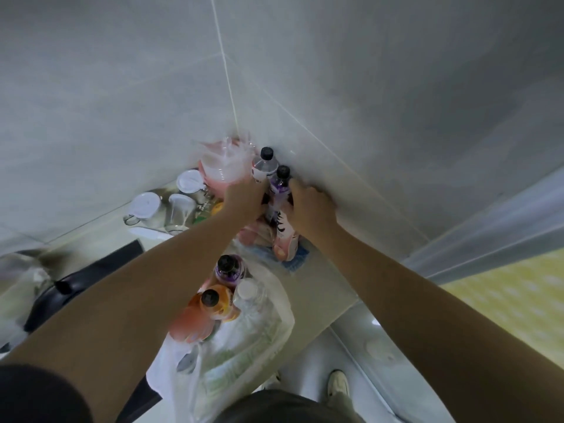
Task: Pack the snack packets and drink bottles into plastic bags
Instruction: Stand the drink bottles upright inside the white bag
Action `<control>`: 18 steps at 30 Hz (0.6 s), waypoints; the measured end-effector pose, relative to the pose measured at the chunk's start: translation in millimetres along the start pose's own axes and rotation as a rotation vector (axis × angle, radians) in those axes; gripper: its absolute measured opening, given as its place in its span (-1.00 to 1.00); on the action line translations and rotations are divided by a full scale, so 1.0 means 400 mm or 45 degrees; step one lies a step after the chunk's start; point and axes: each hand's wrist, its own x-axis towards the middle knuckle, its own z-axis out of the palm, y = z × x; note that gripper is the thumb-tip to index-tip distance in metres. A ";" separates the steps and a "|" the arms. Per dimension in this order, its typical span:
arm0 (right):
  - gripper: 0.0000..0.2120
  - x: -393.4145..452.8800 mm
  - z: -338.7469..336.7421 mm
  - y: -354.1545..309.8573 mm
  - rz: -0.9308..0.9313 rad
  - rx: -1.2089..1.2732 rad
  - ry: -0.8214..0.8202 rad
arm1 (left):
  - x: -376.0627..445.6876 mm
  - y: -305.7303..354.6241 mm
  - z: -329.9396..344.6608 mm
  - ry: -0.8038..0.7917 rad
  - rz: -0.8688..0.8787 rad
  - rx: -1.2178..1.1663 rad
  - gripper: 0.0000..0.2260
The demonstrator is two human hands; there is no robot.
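Both my arms reach to the far corner of the counter. My left hand (244, 198) and my right hand (308, 206) are curled around a purple drink bottle (279, 186) with a black cap, one on each side. A clear-labelled bottle (264, 164) stands just behind it, next to a filled pink and clear plastic bag (222, 166). Below my hands lie pink snack packets (285, 239). Nearer to me a white plastic bag (259, 325) holds an orange bottle (213, 302), a purple bottle (229, 267) and a white-capped bottle (248, 293).
Glass jars with white lids (146, 207) and a clear cup (180, 210) stand at the left by the tiled wall (122, 102). A black object (91, 270) lies at the left front. The counter edge (335, 319) drops to the floor, where a shoe (337, 383) shows.
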 end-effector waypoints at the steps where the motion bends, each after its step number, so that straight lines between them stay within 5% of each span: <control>1: -0.74 -0.006 0.007 0.002 -0.013 -0.003 -0.002 | -0.006 0.006 0.006 -0.009 0.013 0.042 -0.70; 8: -0.67 -0.030 0.012 0.004 -0.097 0.088 -0.069 | -0.045 0.005 0.000 0.043 0.060 0.109 -0.66; 18: -0.77 -0.076 -0.082 -0.035 -0.229 0.177 0.138 | -0.185 -0.109 -0.090 0.256 -0.333 -0.463 -0.79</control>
